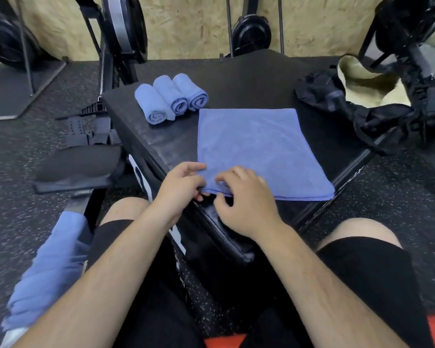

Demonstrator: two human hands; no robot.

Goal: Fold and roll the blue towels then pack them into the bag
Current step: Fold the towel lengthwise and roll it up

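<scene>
A folded blue towel point(259, 149) lies flat on a black padded box point(166, 136) in front of me. Both hands meet at its near left corner. My left hand point(181, 188) pinches that corner between thumb and fingers. My right hand point(244, 199) rests beside it, fingertips on the towel's near edge. Three rolled blue towels point(170, 97) lie side by side at the box's far left. A black bag point(357, 109) with a pale lining sits open at the box's far right. More blue towel cloth point(48, 270) is heaped at my lower left.
Gym machines with black wheels and frames stand along the far wall point(191, 23). A black seat pad point(78, 167) and foot straps lie left of the box. Speckled rubber floor point(399, 187) surrounds it. My knees in black shorts flank the box's near corner.
</scene>
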